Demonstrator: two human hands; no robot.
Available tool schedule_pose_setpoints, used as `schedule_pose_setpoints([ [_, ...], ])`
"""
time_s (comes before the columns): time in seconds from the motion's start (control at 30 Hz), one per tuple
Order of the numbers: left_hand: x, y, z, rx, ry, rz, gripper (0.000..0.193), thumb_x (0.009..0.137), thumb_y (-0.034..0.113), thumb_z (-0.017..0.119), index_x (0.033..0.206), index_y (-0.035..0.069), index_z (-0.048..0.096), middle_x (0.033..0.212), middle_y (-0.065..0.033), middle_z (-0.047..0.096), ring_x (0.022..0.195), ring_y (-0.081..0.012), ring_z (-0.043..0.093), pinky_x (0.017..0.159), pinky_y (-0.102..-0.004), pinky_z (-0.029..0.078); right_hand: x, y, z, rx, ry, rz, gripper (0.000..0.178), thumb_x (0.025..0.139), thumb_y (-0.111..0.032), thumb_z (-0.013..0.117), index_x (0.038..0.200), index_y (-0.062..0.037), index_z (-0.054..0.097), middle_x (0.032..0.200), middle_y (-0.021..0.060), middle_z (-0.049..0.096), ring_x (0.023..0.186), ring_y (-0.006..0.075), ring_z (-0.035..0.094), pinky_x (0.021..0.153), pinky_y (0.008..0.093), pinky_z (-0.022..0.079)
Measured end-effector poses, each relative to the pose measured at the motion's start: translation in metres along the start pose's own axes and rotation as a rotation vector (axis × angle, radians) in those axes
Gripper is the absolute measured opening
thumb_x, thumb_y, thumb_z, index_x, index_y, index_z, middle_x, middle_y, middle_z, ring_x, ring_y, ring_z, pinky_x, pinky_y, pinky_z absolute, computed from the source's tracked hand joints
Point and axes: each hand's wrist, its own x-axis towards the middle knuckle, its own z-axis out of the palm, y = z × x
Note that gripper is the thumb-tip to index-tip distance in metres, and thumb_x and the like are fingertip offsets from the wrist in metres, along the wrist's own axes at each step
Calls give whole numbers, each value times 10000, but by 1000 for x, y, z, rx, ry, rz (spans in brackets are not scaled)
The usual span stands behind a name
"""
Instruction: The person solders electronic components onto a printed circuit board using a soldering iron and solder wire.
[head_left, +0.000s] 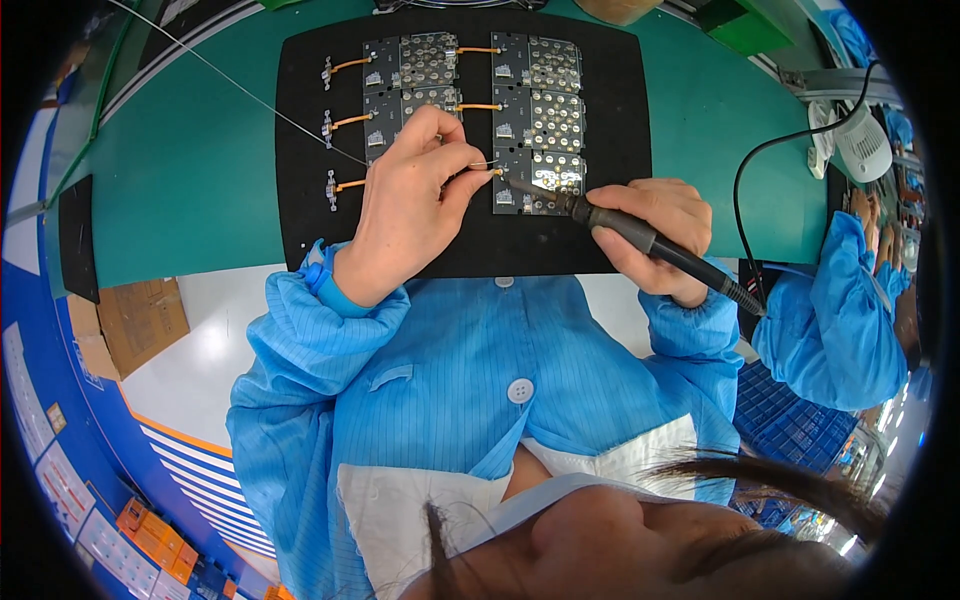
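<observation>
My left hand (410, 215) is closed in a pinch on thin solder wire (484, 164). The wire's short end points right, toward the edge of the nearest circuit board (512, 197) in the right column. A soldering iron (655, 243) lies in my right hand (668, 215), fingers wrapped round its dark handle. Its tip slants left and meets, or nearly meets, the wire end at that board's left edge, by an orange lead; actual contact is too small to tell. My left hand partly covers the left column of boards (382, 70).
All the boards lie on a black mat (610, 110) on a green bench (200, 180). Orange leads with small connectors (331, 190) stick out left. A black cable (740, 180) hangs at the right. A co-worker's blue sleeve (830, 310) is farther right. A cardboard box (145, 320) stands lower left.
</observation>
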Motion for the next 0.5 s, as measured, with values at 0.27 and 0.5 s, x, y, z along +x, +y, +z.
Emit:
schedule_pose_setpoints([
  [0.27, -1, -4, 3, -50, 24, 33, 96, 776, -44, 714, 863, -26, 676, 928, -52, 505, 627, -91, 483, 521, -245, 372, 3, -5, -12, -38, 27, 2, 235, 721, -102, 723, 909, 36, 689, 660, 115, 657, 512, 214, 631, 459, 279, 456],
  [0.5, -3, 0, -4, -49, 46, 26, 84, 777, -1, 708, 853, -7, 672, 982, -93, 542, 650, -202, 590, 596, -330, 476, -3, -9, -27, -181, 184, 200, 258, 732, -116, 742, 949, 17, 703, 813, 143, 705, 705, 243, 695, 658, 290, 534],
])
